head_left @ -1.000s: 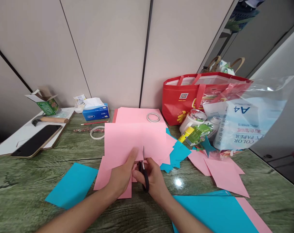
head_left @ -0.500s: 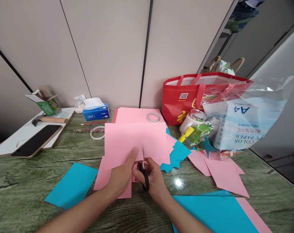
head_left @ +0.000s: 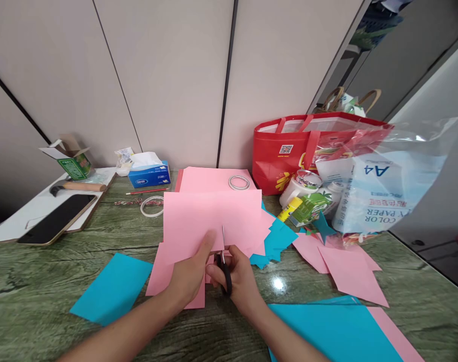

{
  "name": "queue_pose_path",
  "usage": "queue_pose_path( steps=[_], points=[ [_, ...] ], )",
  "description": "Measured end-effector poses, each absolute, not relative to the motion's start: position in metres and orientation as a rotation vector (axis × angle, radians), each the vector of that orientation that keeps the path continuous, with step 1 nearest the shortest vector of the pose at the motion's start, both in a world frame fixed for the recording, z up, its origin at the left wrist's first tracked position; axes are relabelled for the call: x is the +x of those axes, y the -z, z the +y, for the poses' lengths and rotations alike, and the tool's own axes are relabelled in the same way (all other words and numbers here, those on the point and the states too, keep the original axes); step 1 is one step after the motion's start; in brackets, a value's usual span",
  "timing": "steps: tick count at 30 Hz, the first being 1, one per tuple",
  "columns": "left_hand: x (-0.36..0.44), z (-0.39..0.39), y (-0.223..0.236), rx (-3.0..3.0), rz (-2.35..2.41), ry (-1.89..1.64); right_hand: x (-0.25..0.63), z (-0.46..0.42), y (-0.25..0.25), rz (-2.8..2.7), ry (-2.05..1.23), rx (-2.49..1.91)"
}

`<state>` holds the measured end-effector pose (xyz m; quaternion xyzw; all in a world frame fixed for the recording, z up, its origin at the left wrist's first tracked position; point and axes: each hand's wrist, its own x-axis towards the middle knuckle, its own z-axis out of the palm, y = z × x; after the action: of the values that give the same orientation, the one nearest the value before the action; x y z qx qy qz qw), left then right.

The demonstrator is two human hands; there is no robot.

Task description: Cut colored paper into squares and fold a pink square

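1. Right hand (head_left: pixel 239 276), lower centre of the frame: fingers closed around the black-handled scissors (head_left: pixel 227 280), blade directed up the frame.
2. Left hand (head_left: pixel 187 276), just beside it: thumb uppermost, gripping the lower part of the pink sheet (head_left: pixel 199 216).
3. Pink sheet, centre of the frame: plain, unmarked, straight along its upper edge; a silver blade overlies its lower portion.
4. Surroundings: blue rectangular sheet (head_left: pixel 111 289), lower left; pointed blue cut-outs (head_left: pixel 280 239), right of centre; red bag (head_left: pixel 269 166), right.
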<state>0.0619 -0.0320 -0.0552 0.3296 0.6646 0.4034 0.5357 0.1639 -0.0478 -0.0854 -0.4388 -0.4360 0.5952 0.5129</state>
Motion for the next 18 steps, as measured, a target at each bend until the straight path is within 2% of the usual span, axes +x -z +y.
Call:
queue_pose_path(
  steps=[18],
  points=[
    [0.07, -0.033, 0.043, 0.697, 1.549, -0.963, 0.167, -0.047, 0.086, -1.062, -1.393, -1.009]
  ],
)
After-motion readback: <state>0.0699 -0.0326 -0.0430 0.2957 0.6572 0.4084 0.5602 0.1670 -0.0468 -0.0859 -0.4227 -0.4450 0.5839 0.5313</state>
